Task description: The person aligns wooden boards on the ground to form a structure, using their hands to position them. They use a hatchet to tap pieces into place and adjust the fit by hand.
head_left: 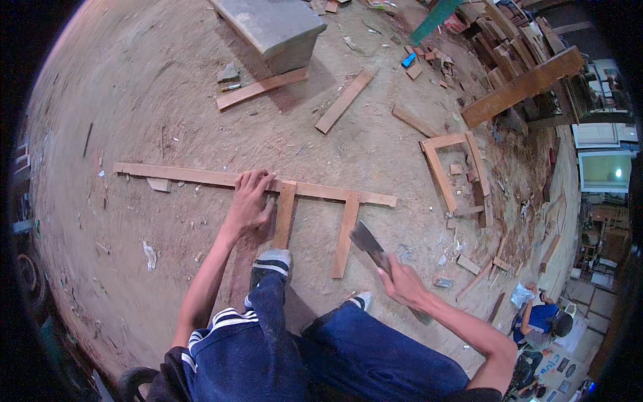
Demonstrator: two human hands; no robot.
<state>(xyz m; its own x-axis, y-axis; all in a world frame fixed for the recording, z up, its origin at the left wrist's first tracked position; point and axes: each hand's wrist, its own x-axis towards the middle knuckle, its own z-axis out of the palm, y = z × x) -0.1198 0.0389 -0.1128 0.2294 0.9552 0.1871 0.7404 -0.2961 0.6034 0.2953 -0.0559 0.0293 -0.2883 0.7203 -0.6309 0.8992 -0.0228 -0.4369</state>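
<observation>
a long wooden strip is found on the dusty ground, laid from 9 o'clock to 3 o'clock. two short slats are set against it, directed toward 6 o'clock. the left hand, at 9 o'clock, is noted with fingers bent over the strip; whether it is closed around it cannot be told. a dark flat tool is gripped in the right hand, at 4 o'clock. a wooden frame is observed at 3 o'clock.
</observation>
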